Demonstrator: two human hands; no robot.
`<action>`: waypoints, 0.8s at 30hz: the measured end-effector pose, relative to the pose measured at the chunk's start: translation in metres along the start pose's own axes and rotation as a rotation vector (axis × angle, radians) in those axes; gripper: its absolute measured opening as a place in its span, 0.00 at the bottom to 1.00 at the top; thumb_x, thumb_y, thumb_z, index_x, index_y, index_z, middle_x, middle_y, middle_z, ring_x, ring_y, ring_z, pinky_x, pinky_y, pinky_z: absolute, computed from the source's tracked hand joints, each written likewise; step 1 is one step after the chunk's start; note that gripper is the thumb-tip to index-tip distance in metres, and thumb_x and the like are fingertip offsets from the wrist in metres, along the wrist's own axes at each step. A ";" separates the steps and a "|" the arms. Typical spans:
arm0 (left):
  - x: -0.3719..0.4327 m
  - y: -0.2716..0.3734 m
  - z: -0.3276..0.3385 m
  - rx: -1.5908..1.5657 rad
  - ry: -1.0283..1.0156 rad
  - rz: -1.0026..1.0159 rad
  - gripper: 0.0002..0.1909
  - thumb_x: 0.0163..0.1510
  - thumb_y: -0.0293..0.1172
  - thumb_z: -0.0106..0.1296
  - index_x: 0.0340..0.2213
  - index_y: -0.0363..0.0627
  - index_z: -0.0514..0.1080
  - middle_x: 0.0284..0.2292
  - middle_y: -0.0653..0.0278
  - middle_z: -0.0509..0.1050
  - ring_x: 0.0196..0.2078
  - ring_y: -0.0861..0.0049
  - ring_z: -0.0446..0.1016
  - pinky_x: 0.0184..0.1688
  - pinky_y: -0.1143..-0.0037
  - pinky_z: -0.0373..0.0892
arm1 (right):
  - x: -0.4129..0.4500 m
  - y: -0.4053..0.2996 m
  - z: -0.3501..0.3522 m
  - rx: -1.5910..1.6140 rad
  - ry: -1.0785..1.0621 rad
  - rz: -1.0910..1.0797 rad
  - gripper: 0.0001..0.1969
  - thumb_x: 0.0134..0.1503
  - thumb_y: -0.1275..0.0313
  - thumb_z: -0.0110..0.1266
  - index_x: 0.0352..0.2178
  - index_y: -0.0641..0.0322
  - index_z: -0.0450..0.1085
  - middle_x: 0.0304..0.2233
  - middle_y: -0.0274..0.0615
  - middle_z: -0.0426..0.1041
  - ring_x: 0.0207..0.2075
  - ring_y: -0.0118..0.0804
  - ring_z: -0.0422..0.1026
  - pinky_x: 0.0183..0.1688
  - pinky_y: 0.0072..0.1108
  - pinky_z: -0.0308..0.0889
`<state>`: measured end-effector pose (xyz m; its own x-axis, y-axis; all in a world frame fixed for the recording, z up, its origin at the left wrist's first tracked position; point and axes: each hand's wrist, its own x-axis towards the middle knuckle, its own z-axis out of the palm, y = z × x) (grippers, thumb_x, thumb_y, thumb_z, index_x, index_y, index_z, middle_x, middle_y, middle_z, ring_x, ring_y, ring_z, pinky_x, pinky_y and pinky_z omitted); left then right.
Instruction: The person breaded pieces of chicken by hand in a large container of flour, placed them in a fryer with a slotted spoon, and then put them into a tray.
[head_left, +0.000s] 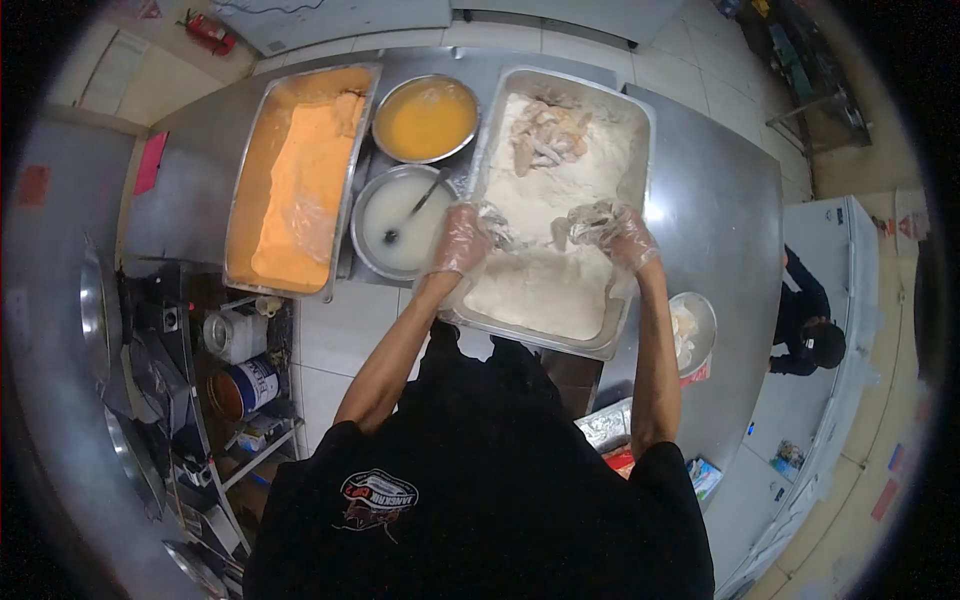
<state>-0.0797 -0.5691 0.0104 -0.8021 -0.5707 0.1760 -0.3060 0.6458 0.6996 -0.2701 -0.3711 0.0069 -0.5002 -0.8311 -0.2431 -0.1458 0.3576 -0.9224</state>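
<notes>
A deep steel tray (637, 142) of white flour (536, 292) lies before me, with a heap of pale raw meat pieces (547, 135) on the flour at its far end. My left hand (469, 236), in a clear plastic glove, is at the tray's left side, its fingers over the flour. My right hand (619, 232), gloved the same way, is over the right side, fingers bent around or beside something greyish and floured. Whether either hand grips anything is unclear. Left of the tray are a steel bowl of whitish liquid (390, 217) with a dark-ended utensil and a bowl of yellow liquid (426, 120).
A steel tray of orange powder (300, 187) stands farther left on the steel table (720, 187). A bowl with pale pieces (690, 330) is beside my right forearm. At the far right is a person in dark clothes (806, 322). Shelves with containers (240, 390) stand lower left.
</notes>
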 end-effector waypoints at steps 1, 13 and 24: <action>-0.001 -0.003 -0.020 -0.031 -0.052 -0.086 0.05 0.37 0.20 0.45 0.20 0.34 0.70 0.21 0.44 0.70 0.28 0.49 0.68 0.33 0.62 0.65 | 0.008 -0.010 0.007 -0.002 -0.016 -0.008 0.14 0.45 0.82 0.52 0.36 0.67 0.63 0.31 0.38 0.71 0.31 0.29 0.70 0.31 0.17 0.68; -0.020 -0.141 -0.097 -0.013 -0.023 -0.318 0.07 0.36 0.27 0.53 0.21 0.36 0.72 0.24 0.46 0.72 0.30 0.56 0.72 0.35 0.66 0.67 | 0.147 -0.068 0.203 -0.927 -0.051 -0.310 0.11 0.40 0.71 0.54 0.26 0.68 0.70 0.27 0.55 0.71 0.30 0.46 0.72 0.34 0.30 0.67; -0.032 -0.228 -0.010 -0.035 -0.087 -0.175 0.10 0.48 0.28 0.38 0.25 0.35 0.67 0.29 0.42 0.68 0.33 0.50 0.68 0.36 0.62 0.64 | 0.198 0.012 0.266 -1.124 -0.036 -0.006 0.09 0.44 0.72 0.49 0.22 0.65 0.73 0.26 0.52 0.73 0.33 0.45 0.73 0.35 0.29 0.69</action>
<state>0.0211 -0.7029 -0.1475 -0.7804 -0.6252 -0.0100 -0.4274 0.5217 0.7383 -0.1436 -0.6448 -0.1326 -0.4748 -0.8394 -0.2646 -0.8440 0.5195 -0.1335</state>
